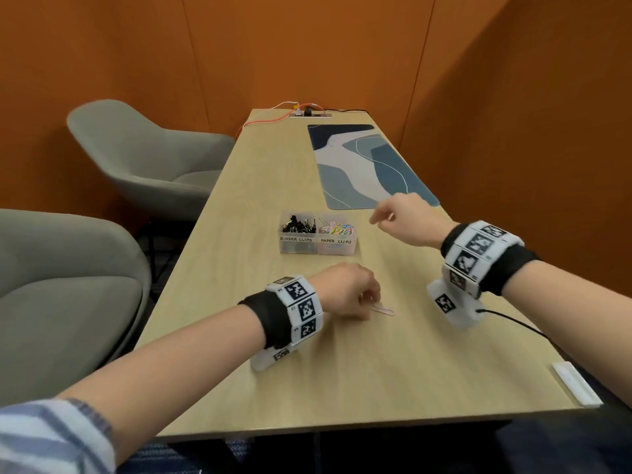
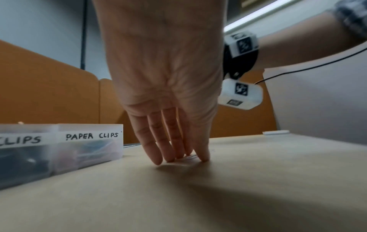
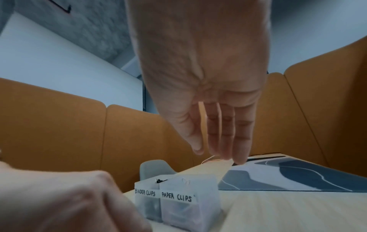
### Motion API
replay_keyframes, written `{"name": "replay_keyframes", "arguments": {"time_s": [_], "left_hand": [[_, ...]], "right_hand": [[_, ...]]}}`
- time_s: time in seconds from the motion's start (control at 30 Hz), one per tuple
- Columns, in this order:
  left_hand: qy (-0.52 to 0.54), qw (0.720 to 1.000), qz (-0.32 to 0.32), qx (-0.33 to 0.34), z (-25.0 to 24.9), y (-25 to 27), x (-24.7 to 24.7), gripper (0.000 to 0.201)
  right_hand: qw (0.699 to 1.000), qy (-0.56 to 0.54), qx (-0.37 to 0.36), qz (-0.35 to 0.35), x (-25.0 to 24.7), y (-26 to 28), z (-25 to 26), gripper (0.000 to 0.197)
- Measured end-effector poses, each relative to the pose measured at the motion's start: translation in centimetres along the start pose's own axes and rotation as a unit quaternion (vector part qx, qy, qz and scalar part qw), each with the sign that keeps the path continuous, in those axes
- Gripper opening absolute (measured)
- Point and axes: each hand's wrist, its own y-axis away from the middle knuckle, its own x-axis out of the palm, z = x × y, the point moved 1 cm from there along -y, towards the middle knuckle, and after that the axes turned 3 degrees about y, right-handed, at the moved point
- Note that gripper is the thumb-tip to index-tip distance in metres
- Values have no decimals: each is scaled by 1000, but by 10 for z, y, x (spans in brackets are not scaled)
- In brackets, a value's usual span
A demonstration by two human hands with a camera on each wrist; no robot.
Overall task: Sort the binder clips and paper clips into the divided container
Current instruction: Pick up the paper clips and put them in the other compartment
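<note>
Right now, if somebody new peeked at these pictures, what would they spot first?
Probably the clear divided container mid-table, labelled BINDER CLIPS and PAPER CLIPS: black clips fill its left half, colourful ones its right. Next, the left hand with fingertips down on the table at a lone paper clip. The right hand hovers empty beside the container.

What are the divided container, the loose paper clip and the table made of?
Divided container: frosted translucent plastic, probably; contents show dimly through its walls.
Paper clip: thin bent wire, likely metal, with a pale sheen.
Table: light wood-grain top, matte; laminate or veneer, cannot tell.
</note>
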Motion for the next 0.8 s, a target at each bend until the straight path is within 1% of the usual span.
{"name": "replay_keyframes", "arguments": {"time_s": [0.07, 0.13, 0.23, 0.3, 0.4, 0.5, 0.6, 0.7, 0.73, 0.8], "left_hand": [[-33, 999, -13, 7, -4, -4, -3, 22], [-60, 998, -15, 8, -8, -8, -5, 16], [-96, 995, -8, 10, -12, -14, -6, 15], [-99, 995, -6, 5, -13, -17, -3, 17], [-44, 999, -3, -12, -10, -20, -1, 18], [36, 998, 37, -40, -3, -21, -4, 16], [69, 995, 49, -54, 2, -21, -5, 15], [76, 995, 34, -58, 6, -19, -7, 17], [79, 995, 19, -62, 9, -17, -13, 16], [117, 988, -44, -92, 20, -17, -29, 5]], "right_hand": [[1000, -5, -6, 9, -3, 18, -7, 25], [1000, -11, -6, 3, -7, 31, -13, 22], [999, -32, 13, -22, -10, 46, -16, 21], [998, -41, 20, -40, -12, 52, -15, 21], [996, -54, 29, -59, -12, 55, -14, 20], [995, -65, 37, -61, -12, 54, -12, 20], [995, -72, 37, -56, -9, 53, -12, 19], [995, -78, 43, -54, -7, 53, -13, 19], [994, -81, 44, -55, -6, 54, -14, 19], [994, -86, 47, -57, -6, 57, -15, 19]]}}
